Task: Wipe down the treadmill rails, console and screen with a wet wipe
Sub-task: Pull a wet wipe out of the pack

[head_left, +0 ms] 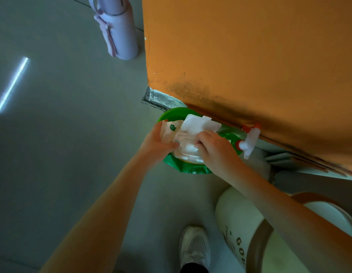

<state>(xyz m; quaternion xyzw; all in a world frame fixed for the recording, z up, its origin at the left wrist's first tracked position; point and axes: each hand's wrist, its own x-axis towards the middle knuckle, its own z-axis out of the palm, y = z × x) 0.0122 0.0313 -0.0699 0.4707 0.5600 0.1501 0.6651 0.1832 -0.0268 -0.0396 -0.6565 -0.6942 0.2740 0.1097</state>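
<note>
1. The soft white-and-pink wet-wipe pack (171,133) sits a little below the middle of the frame. Its white plastic flip lid (200,124) stands open towards the orange wall (249,56).
2. The left hand (158,141) grasps the pack's left end, fingers curled round the wrapper.
3. The right hand (214,148) is bunched at the opening, its fingertips pinching the white folded wipe (188,147) that shows there.
4. The pack is held over a round green plastic basin (171,113) on the grey floor. I cannot tell whether it rests on the basin.
5. This looks like the very start of the job, drawing a wipe. No treadmill rail, console or screen is in view.
6. To do it well:
   - Brace the pack firmly with the left hand so it does not lift.
   - Pull the wipe straight up and slowly, so one sheet comes free rather than a chain.
   - If a second sheet trails, tuck it back.
   - Snap the lid closed so the rest stay damp.
7. Just right of the hands is a spray bottle with a white and orange trigger (249,141). An elbow swing could knock it.
8. Also in view:
   - a lilac drinks bottle (122,32) near the top of the frame;
   - a cream lettered container (236,217) at lower right;
   - a white trainer (194,247) at the bottom.
</note>
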